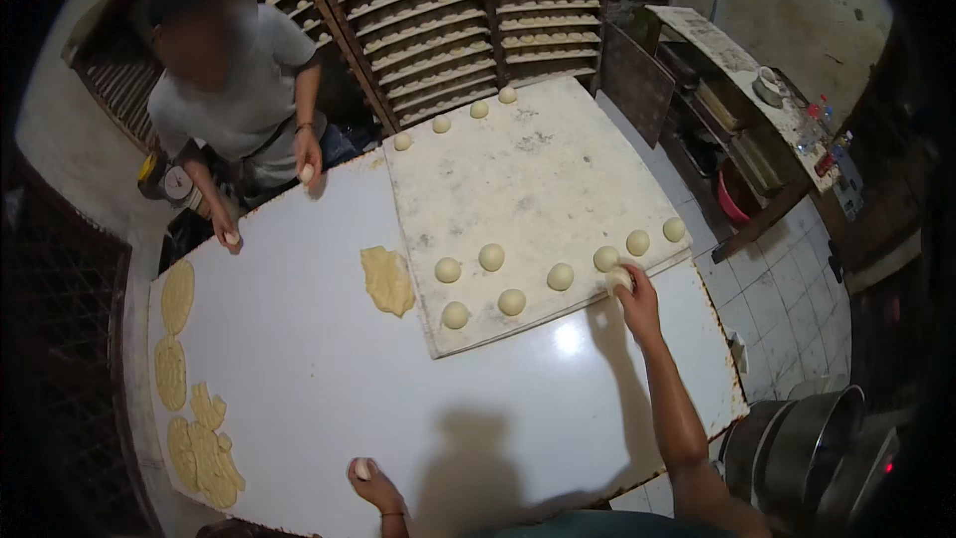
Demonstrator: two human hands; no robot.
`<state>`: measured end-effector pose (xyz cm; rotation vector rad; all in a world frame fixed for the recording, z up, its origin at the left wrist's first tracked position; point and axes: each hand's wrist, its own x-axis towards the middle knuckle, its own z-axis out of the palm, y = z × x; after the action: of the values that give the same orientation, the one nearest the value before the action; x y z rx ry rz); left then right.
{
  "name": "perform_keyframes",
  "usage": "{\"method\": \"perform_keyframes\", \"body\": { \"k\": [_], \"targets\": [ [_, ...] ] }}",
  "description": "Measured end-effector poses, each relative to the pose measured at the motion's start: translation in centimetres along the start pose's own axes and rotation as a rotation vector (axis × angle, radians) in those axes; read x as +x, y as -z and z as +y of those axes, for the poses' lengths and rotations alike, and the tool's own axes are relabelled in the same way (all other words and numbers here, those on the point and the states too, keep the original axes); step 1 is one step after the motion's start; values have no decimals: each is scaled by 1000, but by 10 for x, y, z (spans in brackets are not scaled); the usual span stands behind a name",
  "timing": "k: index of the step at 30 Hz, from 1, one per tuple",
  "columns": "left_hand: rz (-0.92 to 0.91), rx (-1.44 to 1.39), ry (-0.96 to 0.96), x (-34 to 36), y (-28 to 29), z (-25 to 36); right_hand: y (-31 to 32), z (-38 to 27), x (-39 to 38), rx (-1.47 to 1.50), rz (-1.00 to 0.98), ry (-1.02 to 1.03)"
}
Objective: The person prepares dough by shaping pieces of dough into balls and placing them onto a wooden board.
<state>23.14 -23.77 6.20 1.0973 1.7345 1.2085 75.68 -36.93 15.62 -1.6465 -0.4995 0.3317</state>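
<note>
My right hand [639,301] reaches over the near right edge of a floured cloth-like sheet [518,179], its fingers closed round a pale dough ball [618,281]. Just beyond that ball sits another dough ball [606,258], very close to it. Several more round balls lie spaced along the sheet's near side, among them one dough ball [561,277] left of my hand. At the table's near edge my left hand [376,488] is curled round a small dough ball [362,469], partly hidden by the fingers.
Flattened dough pieces [171,374] line the white table's [299,359] left edge; a torn dough slab [386,281] lies beside the sheet. Across the table a co-worker [239,90] holds dough in both hands. Racks [428,30] of dough balls stand behind. Metal pots [797,448] stand at right.
</note>
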Motion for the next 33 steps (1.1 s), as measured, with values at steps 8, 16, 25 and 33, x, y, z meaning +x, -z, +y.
{"method": "perform_keyframes", "body": {
  "k": [8,16,25,33],
  "targets": [
    [-764,82,-122,-61,-234,197,-34,7,139,-980,-336,383],
    [-996,328,-1088,-105,-457,207,49,-2,-1,-235,222,148],
    [-867,236,-801,-98,-226,166,43,30,-162,-255,-2,-150],
    [-229,367,-231,7,98,21,-152,-39,-146,-174,-431,284]
  ]
}}
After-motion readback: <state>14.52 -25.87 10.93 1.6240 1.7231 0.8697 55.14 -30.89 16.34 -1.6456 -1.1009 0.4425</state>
